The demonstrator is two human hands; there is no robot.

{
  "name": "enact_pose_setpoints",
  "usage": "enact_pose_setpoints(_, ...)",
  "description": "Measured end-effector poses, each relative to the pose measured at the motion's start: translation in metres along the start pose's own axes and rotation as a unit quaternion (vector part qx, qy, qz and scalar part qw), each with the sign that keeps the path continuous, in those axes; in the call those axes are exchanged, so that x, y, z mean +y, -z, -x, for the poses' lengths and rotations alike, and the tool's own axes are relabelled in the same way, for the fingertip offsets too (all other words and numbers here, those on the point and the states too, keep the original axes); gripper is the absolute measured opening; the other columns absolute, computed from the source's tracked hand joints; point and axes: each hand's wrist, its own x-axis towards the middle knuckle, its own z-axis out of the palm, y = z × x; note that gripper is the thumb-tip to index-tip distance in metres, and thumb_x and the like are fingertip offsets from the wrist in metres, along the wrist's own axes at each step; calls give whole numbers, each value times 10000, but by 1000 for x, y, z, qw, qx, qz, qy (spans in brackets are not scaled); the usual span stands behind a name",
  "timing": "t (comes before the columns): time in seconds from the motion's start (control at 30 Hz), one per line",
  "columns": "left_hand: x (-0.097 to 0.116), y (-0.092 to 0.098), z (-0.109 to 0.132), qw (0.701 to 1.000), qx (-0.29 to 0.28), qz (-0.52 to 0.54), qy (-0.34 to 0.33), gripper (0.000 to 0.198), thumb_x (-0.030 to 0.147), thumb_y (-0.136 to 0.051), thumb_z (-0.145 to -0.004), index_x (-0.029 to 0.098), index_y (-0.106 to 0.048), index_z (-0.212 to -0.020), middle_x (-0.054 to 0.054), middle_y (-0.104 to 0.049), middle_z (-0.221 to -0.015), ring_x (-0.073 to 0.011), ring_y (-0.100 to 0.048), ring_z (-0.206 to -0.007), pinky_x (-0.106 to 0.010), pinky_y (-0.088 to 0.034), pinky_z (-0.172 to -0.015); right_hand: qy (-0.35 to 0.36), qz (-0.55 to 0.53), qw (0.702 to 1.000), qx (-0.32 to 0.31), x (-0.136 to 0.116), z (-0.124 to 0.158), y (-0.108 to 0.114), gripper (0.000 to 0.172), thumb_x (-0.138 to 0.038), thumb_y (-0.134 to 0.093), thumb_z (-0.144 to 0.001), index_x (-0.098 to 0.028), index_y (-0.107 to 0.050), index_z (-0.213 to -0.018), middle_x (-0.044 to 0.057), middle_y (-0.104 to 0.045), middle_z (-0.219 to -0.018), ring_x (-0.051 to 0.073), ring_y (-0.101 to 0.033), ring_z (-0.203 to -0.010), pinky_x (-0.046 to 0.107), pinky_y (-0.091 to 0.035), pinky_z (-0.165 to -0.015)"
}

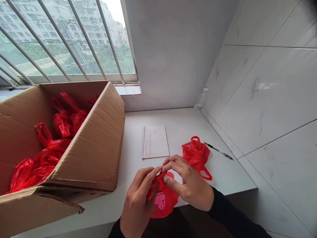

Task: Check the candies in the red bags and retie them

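A red plastic bag (170, 198) hangs at the table's front edge, and a printed label shows pink through its side. My left hand (142, 195) is closed on the gathered top of this bag from the left. From the right, my right hand (187, 181) pinches the same bunched plastic, fingertips close to those of the left. What the bag contains is mostly hidden. Just beyond my right hand lies a second red plastic bag (195, 152), bunched up with its handle loops showing.
At the left stands a large open cardboard box (99, 142) with several red bags (61, 124) inside. An open notebook (157, 142) and a black pen (218, 150) lie on the white table (133, 122). A clear bottle (200, 100) stands in the back corner by the tiled wall (272, 99).
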Motion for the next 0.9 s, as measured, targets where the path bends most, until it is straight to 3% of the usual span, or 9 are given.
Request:
enact_pose_setpoints(0.1, -5, -1, 7, 999, -29, -30, -3, 582, 95, -465, -965, 311, -364, -1496, -66, -571, -1280, -164, -544, -1181, -259, -502, -959, -3, 12, 999, 29, -5, 1, -2, 53, -234, -573, -936, -219, -614, -967, 39, -629, -1123, 189, -576, -1101, 350, -478, -946)
enact_pose_setpoints(0.2, -12, -3, 18, 997, -34, -75, -8, 614, 128, -450, -976, 283, -277, -1544, -75, -520, -1424, -215, -422, -1342, -365, -433, -1082, -16, 26, 999, 31, -5, 3, -2, 63, -236, -546, -946, -219, -605, -960, 5, -656, -914, 163, -615, -877, 291, -496, -754)
enact_pose_setpoints(0.37, -41, 4, 55, 989, -13, -147, 15, 558, 181, -448, -971, 278, -361, -1514, -54, -536, -1454, -235, -441, -1356, -424, -369, -1128, -76, 55, 995, 33, 25, 12, 10, 90, -250, -544, -928, -207, -617, -900, 2, -650, -836, 156, -591, -757, 256, -391, -555)
enact_pose_setpoints(0.5, -55, 20, 82, 980, -18, -119, 155, 288, 370, -465, -967, 262, -720, -1046, -19, -747, -978, -198, -681, -912, -276, -535, -789, -129, 53, 989, 56, 63, 19, 19, 173, -328, -534, -938, -195, -607, -854, 7, -648, -798, 172, -581, -736, 308, -451, -653)
enact_pose_setpoints(0.57, -50, 25, 85, 960, -29, -55, 274, 403, 477, -451, -956, 231, -686, -741, 6, -672, -687, -160, -629, -636, -224, -490, -575, -140, 41, 987, 63, 72, 21, 17, 209, -379, -521, -947, -198, -603, -885, 16, -654, -824, 181, -588, -744, 330, -471, -678)
enact_pose_setpoints(0.63, -41, 23, 81, 933, -8, 18, 359, 451, 540, -477, -929, 215, -634, -659, 16, -604, -598, -151, -585, -574, -216, -465, -548, -136, 16, 987, 79, 73, 22, 11, 240, -428, -512, -951, -201, -590, -931, 22, -651, -853, 184, -598, -764, 342, -495, -700)
enact_pose_setpoints(0.73, -28, 7, 76, 909, 44, 145, 387, 362, 556, -597, -854, 216, -700, -923, -25, -719, -829, -206, -670, -756, -269, -533, -691, -123, -37, 987, 97, 66, 22, -1, 271, -473, -518, -945, -207, -564, -963, 19, -631, -868, 179, -619, -789, 349, -535, -759)
enact_pose_setpoints(0.8, -24, -10, 76, 903, 63, 195, 378, 510, 533, -641, -827, 225, -632, -1233, -87, -719, -1108, -249, -688, -900, -344, -562, -775, -126, -76, 984, 100, 60, 23, -10, 278, -489, -524, -939, -215, -552, -974, 20, -628, -879, 183, -642, -807, 354, -557, -794)
enact_pose_setpoints(0.9, -27, -34, 78, 941, 66, 142, 299, 566, 486, -618, -849, 270, -566, -1370, -120, -642, -1219, -270, -644, -1037, -427, -539, -903, -142, -122, 975, 124, 53, 25, -20, 293, -526, -528, -921, -238, -549, -967, 20, -646, -876, 197, -667, -802, 349, -579, -786)
